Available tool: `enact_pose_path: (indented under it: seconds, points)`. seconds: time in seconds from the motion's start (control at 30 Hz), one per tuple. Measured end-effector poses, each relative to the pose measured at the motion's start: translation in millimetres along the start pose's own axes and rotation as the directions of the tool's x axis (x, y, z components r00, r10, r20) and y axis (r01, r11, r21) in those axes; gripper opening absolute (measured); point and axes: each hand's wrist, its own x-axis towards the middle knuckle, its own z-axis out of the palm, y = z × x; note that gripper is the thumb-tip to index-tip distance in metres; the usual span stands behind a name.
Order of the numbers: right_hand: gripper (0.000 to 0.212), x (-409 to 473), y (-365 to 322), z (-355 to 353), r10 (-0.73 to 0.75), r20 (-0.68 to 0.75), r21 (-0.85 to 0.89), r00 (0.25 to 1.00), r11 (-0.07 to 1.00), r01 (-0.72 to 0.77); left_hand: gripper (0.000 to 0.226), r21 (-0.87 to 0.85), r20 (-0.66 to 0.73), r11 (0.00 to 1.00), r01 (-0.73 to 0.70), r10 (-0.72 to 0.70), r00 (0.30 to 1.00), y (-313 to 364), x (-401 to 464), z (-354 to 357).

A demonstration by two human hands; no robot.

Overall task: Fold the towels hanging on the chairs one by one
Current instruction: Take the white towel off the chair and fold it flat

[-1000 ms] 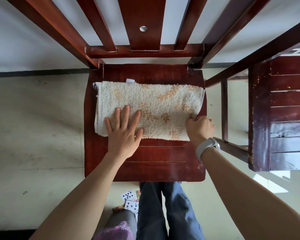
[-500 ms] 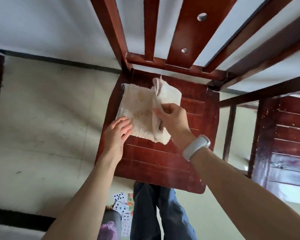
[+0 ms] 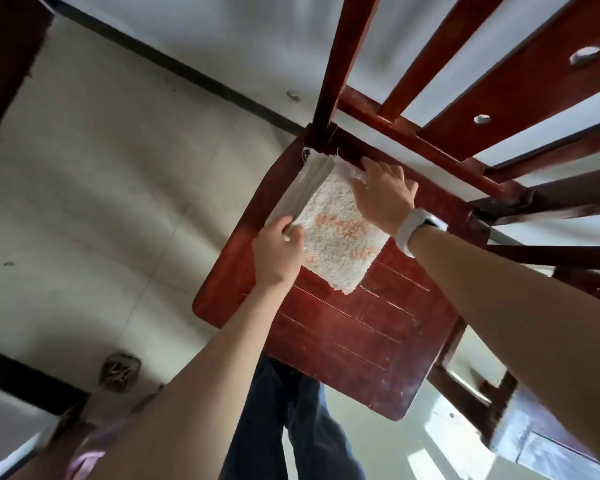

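My left hand [image 3: 278,252] pinches the folded towel's [image 3: 340,237] near-left corner; my right hand [image 3: 383,195] lies flat on its far edge. Pulling unevenly could skew the layers; it might slip off the chair seat [image 3: 354,341].

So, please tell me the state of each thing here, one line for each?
Towel: folded, lying flat on the chair seat.
Left hand: grips the towel's stacked edge.
Right hand: flat, pressing on the towel's far corner.
Chair: upright, seat worn and scratched.
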Motion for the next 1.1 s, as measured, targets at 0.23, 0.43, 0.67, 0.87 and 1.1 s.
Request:
enact_pose_path:
  seconds: [0.23, 0.43, 0.67, 0.87, 1.1]
  points:
    - [0.029, 4, -6, 1, -0.122, -0.261, 0.123, 0.958, 0.980, 0.159, 0.022, -0.250, -0.157, 0.967, -0.041, 0.001, 0.988, -5, -4, 0]
    - [0.039, 10, -19, 10, -0.142, -0.251, 0.014, 0.958, 0.988, 0.151, 0.029, 0.198, -0.300, 0.977, 0.075, -0.012, 0.954, -20, 12, -2]
    - [0.035, -33, 9, 45, -0.452, -0.377, -0.371, 0.808, 0.873, 0.316, 0.054, 0.642, 0.152, 0.599, -0.478, 0.511, 0.846, -27, 6, 17]
    - [0.048, -22, 17, 76, -0.370, -0.137, -0.380, 0.919, 0.876, 0.296, 0.066, 0.679, 0.198, 0.613, -0.404, 0.378, 0.905, -57, 16, 22]
    - [0.048, -56, 29, 53, -0.231, -0.346, -0.034, 0.909, 0.972, 0.234, 0.058, 0.592, 0.242, 0.652, -0.474, 0.417, 0.876, -33, 23, 4]
